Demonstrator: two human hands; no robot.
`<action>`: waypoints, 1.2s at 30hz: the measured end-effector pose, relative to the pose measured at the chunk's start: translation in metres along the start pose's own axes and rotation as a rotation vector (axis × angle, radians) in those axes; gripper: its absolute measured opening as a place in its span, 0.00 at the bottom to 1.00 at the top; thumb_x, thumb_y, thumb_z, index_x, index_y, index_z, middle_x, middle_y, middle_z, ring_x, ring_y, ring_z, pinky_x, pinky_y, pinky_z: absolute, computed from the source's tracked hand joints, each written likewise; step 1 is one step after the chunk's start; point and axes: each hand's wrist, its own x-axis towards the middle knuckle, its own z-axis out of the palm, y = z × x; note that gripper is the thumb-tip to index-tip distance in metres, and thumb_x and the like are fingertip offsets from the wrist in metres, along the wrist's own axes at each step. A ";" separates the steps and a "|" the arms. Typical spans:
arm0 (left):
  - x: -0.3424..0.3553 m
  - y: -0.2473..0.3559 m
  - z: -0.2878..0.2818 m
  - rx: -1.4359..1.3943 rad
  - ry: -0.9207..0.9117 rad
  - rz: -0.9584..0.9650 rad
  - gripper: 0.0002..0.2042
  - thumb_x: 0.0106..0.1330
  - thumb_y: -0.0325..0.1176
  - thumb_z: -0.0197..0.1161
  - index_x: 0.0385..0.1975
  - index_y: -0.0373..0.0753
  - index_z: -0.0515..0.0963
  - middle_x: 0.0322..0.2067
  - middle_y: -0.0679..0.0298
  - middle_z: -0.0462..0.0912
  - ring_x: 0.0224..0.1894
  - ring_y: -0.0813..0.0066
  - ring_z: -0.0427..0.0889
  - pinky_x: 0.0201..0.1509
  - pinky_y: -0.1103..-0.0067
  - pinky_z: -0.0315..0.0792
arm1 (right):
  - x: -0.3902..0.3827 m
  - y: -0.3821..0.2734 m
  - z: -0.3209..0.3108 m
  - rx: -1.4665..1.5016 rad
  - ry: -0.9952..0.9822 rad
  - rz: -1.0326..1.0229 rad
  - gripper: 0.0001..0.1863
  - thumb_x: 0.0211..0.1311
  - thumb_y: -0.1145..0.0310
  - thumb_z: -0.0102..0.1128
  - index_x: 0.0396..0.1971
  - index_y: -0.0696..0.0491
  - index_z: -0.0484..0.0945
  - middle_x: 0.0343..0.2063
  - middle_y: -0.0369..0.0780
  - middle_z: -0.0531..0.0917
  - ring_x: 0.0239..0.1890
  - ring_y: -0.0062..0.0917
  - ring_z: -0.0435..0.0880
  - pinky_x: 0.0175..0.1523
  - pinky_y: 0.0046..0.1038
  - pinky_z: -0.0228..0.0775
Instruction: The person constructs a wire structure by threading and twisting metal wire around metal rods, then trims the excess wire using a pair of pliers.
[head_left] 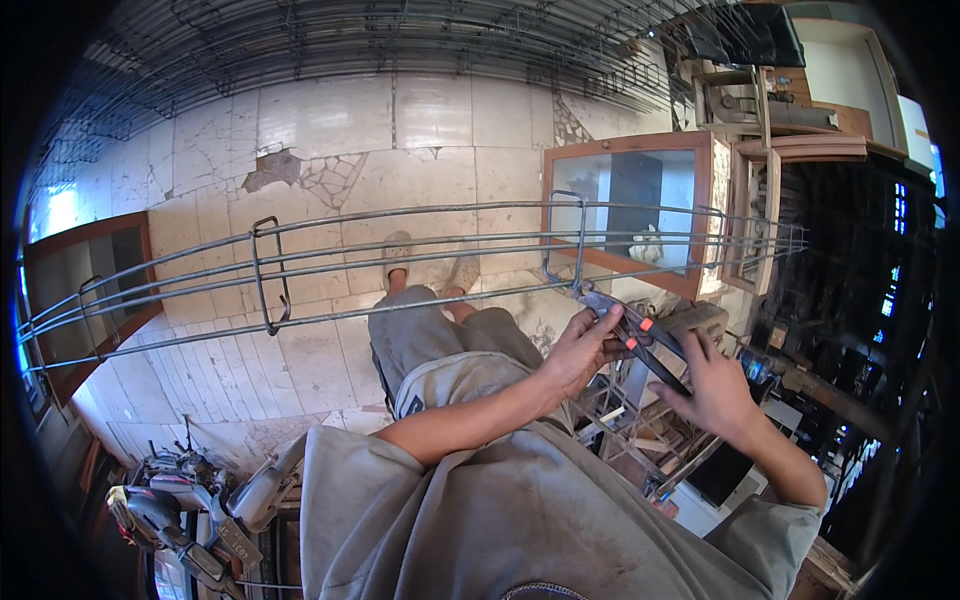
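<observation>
A pair of pincers [652,345] with black handles and orange marks has its metal head against the lower corner of a wire stirrup [582,235] on a long steel rebar cage [410,242]. My left hand [580,352] is closed at the pincers' head, thumb on top and fingers partly hidden beneath. Around the spread handle ends is my right hand [718,392], fingers on one handle and thumb by the other. Another stirrup [268,275] ties the long bars further left. Any tie wire at the jaws is too small to make out.
Stacked rebar cages [350,45] lie along the far side. Wood-framed glass cabinets [700,215] stand at right, near a cluttered metal rack [640,440]. A motorcycle [200,515] is parked at lower left. The tiled floor [430,120] has cracked, broken patches.
</observation>
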 end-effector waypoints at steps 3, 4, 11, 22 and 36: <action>0.000 -0.001 0.000 -0.022 -0.011 0.018 0.18 0.72 0.46 0.58 0.49 0.38 0.71 0.45 0.58 0.82 0.47 0.68 0.85 0.49 0.72 0.81 | -0.017 -0.007 0.020 -0.539 0.230 -0.136 0.43 0.57 0.56 0.64 0.70 0.58 0.57 0.54 0.47 0.74 0.50 0.38 0.75 0.49 0.41 0.70; 0.000 -0.001 0.001 -0.023 -0.010 0.022 0.18 0.72 0.46 0.58 0.49 0.37 0.71 0.45 0.58 0.82 0.47 0.67 0.85 0.49 0.71 0.81 | -0.019 -0.007 0.024 -0.608 0.266 -0.133 0.43 0.58 0.56 0.64 0.70 0.58 0.57 0.54 0.47 0.74 0.50 0.38 0.76 0.49 0.41 0.71; -0.014 0.015 0.015 0.068 0.067 -0.019 0.18 0.73 0.48 0.56 0.46 0.37 0.73 0.42 0.59 0.83 0.43 0.69 0.85 0.45 0.72 0.80 | -0.013 -0.002 0.032 -0.394 0.268 -0.138 0.33 0.65 0.59 0.59 0.65 0.60 0.64 0.48 0.49 0.78 0.38 0.34 0.79 0.40 0.37 0.74; -0.045 0.034 -0.036 0.828 0.224 0.085 0.18 0.77 0.46 0.50 0.45 0.35 0.75 0.36 0.65 0.83 0.39 0.80 0.80 0.43 0.80 0.74 | -0.006 0.048 0.078 1.966 -0.531 0.442 0.29 0.72 0.41 0.44 0.59 0.48 0.68 0.27 0.44 0.77 0.16 0.26 0.73 0.16 0.29 0.68; -0.013 -0.008 -0.014 0.629 0.054 0.327 0.12 0.78 0.37 0.48 0.39 0.35 0.72 0.26 0.72 0.70 0.28 0.86 0.71 0.35 0.82 0.71 | -0.030 0.021 0.176 2.015 -0.186 -0.020 0.27 0.64 0.54 0.63 0.54 0.53 0.64 0.43 0.51 0.79 0.37 0.40 0.84 0.41 0.39 0.78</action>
